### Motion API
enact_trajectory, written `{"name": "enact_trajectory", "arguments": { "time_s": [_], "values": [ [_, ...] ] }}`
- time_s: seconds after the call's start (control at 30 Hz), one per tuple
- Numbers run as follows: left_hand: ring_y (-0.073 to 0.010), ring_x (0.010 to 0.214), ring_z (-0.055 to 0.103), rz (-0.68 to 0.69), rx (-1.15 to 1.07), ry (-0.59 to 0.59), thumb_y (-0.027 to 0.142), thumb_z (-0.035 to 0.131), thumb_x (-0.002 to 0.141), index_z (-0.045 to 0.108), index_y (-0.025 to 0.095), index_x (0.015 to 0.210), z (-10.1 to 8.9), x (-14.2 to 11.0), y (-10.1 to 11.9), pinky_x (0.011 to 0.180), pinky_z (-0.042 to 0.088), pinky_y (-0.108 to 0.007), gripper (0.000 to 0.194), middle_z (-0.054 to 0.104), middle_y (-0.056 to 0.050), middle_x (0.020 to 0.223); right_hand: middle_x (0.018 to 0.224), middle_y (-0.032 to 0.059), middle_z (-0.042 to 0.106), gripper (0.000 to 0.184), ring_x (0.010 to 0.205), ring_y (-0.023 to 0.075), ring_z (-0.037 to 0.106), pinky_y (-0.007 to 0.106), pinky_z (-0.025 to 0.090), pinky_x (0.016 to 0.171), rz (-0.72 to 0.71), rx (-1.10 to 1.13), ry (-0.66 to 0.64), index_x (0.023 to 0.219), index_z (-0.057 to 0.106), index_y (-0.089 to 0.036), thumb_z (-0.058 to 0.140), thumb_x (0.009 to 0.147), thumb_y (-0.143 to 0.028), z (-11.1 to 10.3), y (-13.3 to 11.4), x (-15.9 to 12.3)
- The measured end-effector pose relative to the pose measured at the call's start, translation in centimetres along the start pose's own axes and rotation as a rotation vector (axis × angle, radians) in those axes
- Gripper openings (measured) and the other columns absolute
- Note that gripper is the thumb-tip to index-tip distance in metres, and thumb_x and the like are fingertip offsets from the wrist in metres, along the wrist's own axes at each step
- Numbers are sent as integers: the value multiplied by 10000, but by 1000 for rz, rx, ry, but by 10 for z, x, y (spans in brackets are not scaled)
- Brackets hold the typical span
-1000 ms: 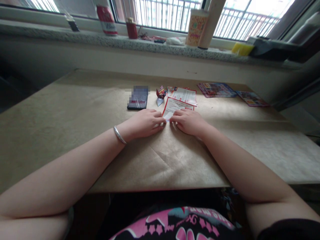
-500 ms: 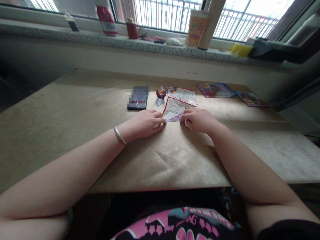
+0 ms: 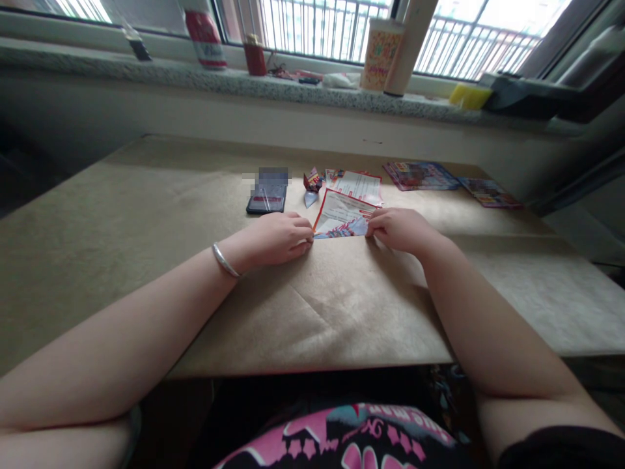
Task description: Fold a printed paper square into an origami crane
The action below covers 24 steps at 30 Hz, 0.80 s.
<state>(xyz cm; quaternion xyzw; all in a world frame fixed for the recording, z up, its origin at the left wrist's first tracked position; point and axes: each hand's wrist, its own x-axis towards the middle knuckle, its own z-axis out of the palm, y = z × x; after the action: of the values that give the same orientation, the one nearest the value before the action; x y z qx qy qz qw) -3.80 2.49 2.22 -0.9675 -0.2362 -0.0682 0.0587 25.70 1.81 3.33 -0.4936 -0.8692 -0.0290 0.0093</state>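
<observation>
A red-edged printed paper sheet lies on the table, its near side folded over so a colourful strip shows along the front. My left hand is closed at the left end of that fold, fingertips on the paper. At the right end, my right hand pinches the fold between thumb and fingers. Just beyond the sheet lies another red-edged printed sheet. A small folded paper piece, patterned on top with a pale pointed tip, sits left of it.
A phone lies left of the papers. Colourful printed sheets lie at the back right, with another printed sheet beside them. The windowsill behind holds a red-and-white can, a patterned cup and a yellow object.
My right hand has slid rightward along the fold, and my left hand has shifted slightly left. More of the colourful folded strip shows between them.
</observation>
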Motion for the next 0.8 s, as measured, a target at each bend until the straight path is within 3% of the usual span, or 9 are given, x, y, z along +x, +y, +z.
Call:
{"name": "enact_trajectory", "arguments": {
  "time_s": [0.63,0.8],
  "values": [
    [-173,838,620,13,-13,66,233,441,905,662,170,813,3,-1,-4,764,484,-284,247,711,-61,909,1023,-15,741,280,919,168,647,267,438,714,71,-1,-51,832,752,-249,480,794,-191,-1,18,-4],
    [-173,851,619,7,-26,74,241,435,914,669,168,827,5,-3,-5,776,487,-281,260,708,-59,909,1008,2,734,267,888,181,641,280,402,643,107,-56,-31,805,737,-242,473,797,-204,3,15,-4]
  ]
}}
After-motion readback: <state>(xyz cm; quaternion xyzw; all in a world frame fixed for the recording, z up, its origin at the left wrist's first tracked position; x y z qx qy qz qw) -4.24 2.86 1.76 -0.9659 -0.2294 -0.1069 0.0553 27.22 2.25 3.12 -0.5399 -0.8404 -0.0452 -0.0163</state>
